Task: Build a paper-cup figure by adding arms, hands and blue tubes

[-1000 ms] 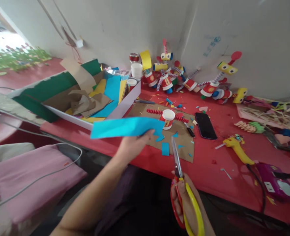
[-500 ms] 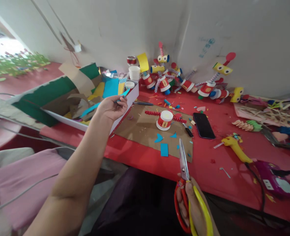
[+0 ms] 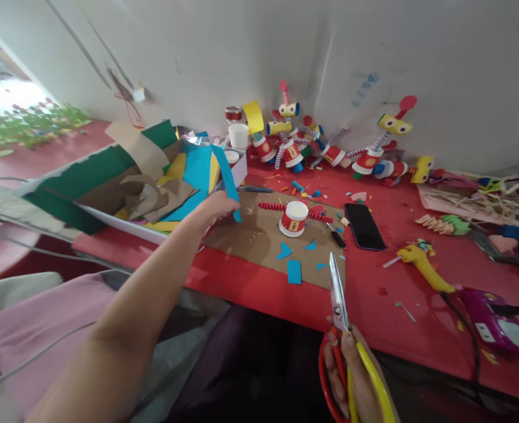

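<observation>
My left hand [image 3: 218,207] is closed on the lower end of a blue paper sheet [image 3: 226,176], which stands on edge over the near corner of the white box [image 3: 131,223] of coloured papers. My right hand [image 3: 351,376] grips red-and-yellow scissors [image 3: 341,305] near the table's front edge, blades closed and pointing away from me. On the brown cardboard mat [image 3: 250,235] stands a red-and-white paper cup [image 3: 293,218] with red coiled arms, with blue paper offcuts [image 3: 293,271] nearby.
A black phone [image 3: 364,225] lies right of the mat. A yellow glue gun [image 3: 422,264] and a purple device [image 3: 492,323] sit at the right. Several cup-and-tube figures [image 3: 330,150] line the wall. A pink cushion [image 3: 30,329] is at lower left.
My left hand carried the blue paper from in front of me over to the box, then drew back toward the mat's left edge; the sheet now stands on edge. The scissors drifted slightly right.
</observation>
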The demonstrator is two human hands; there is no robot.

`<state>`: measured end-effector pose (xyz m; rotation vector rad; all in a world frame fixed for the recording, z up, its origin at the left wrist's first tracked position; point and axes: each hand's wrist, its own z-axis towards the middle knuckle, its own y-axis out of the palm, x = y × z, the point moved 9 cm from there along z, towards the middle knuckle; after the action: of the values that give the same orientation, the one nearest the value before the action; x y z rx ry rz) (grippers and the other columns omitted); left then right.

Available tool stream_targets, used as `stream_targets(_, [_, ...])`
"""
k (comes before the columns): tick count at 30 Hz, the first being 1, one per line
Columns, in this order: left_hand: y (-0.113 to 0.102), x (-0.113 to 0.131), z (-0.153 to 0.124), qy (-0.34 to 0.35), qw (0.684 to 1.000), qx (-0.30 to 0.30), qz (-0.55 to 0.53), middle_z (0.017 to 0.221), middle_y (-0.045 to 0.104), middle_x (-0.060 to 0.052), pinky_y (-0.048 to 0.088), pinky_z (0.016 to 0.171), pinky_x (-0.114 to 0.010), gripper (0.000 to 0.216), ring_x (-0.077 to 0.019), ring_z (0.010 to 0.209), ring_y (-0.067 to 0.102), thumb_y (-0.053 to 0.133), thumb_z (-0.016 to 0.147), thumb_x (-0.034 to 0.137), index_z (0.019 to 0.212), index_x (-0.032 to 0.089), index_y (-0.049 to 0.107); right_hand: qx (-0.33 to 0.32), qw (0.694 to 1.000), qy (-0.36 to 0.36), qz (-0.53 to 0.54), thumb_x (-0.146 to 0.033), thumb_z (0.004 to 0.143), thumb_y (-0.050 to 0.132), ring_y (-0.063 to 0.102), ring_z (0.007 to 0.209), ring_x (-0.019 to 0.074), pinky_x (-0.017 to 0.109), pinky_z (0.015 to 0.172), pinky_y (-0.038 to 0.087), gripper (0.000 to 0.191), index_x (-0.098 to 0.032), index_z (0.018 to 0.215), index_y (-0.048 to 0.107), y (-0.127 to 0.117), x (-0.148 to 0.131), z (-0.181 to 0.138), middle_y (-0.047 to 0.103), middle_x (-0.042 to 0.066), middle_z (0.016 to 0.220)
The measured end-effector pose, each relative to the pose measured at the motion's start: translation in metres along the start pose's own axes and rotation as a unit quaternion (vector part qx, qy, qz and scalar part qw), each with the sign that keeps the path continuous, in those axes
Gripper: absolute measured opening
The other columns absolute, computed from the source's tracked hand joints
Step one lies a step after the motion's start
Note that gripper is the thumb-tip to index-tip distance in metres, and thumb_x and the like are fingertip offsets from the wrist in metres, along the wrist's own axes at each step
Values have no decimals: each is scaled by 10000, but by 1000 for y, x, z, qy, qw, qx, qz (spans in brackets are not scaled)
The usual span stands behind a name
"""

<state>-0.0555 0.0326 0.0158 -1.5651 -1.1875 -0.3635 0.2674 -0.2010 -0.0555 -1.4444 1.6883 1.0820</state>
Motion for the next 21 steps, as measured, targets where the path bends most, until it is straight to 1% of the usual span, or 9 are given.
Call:
stream_targets(2, [-8,1,-15,36,995,68,65,854,643,-125,433,611,-281,281,-261,821,627,652,635,62,900,142,607,4,1000,8,0,-364,926,579,609,1048,222,443,861,541,358,-185,1236,567,-3,0,0,588,94,1252])
stream_targets(4, [-18,14,-42,111,959,189,177,1186,587,-205,467,759,-328,456,-312,1053,601,577,750,101,1203,114,527,11,1000,18,-1,-377,930,570,635,955,196,397,789,564,346,-178,1212,576,-5,1,0,621,86,1176])
stream_targets(5, [-16,19,-59,141,931,240,235,1268,542,-225,476,786,-353,490,-323,1074,599,539,803,137,1288,107,475,13,1000,23,-2,-410,932,556,647,825,167,342,684,573,354,-176,1196,578,-5,2,-1,650,73,1073])
stream_targets(7, [2,23,-84,189,907,256,276,1282,546,-197,488,809,-380,406,-309,1049,618,460,879,187,1279,135,507,24,999,34,-5,-522,920,519,548,497,95,221,420,474,420,-181,1159,572,-4,3,-1,642,10,777])
stream_targets(9, [47,23,-99,270,913,145,269,1175,619,-140,491,849,-360,289,-263,1007,635,444,892,172,1121,157,620,43,998,43,-7,-637,878,493,374,319,54,163,288,306,512,-195,1131,549,-3,3,-1,528,-63,556])
stream_targets(11, [107,21,-117,367,895,-56,248,1048,671,-97,475,917,-326,204,-235,1021,623,542,874,217,1022,173,675,61,997,48,-10,-694,842,489,323,285,45,143,275,256,561,-201,1105,530,-2,0,-2,448,-97,468])
stream_targets(12, [126,19,-123,385,886,-98,239,1040,671,-98,472,928,-333,217,-242,1032,612,601,854,264,1032,167,678,65,997,49,-12,-708,831,490,322,286,46,138,280,258,568,-200,1083,527,0,-1,-2,428,-103,443])
stream_targets(16, [152,18,-128,401,872,-66,271,1105,615,-134,476,877,-394,316,-314,1087,532,731,754,298,1022,139,677,53,997,48,-12,-725,817,486,276,289,38,129,290,244,534,-202,921,519,7,-8,-5,375,-113,385])
stream_targets(21, [158,20,-131,402,876,-96,248,922,656,-96,466,830,-370,101,-272,969,572,682,762,151,861,155,662,52,997,48,8,-706,833,482,265,276,40,131,284,241,517,-207,961,524,10,-6,-6,376,-117,390])
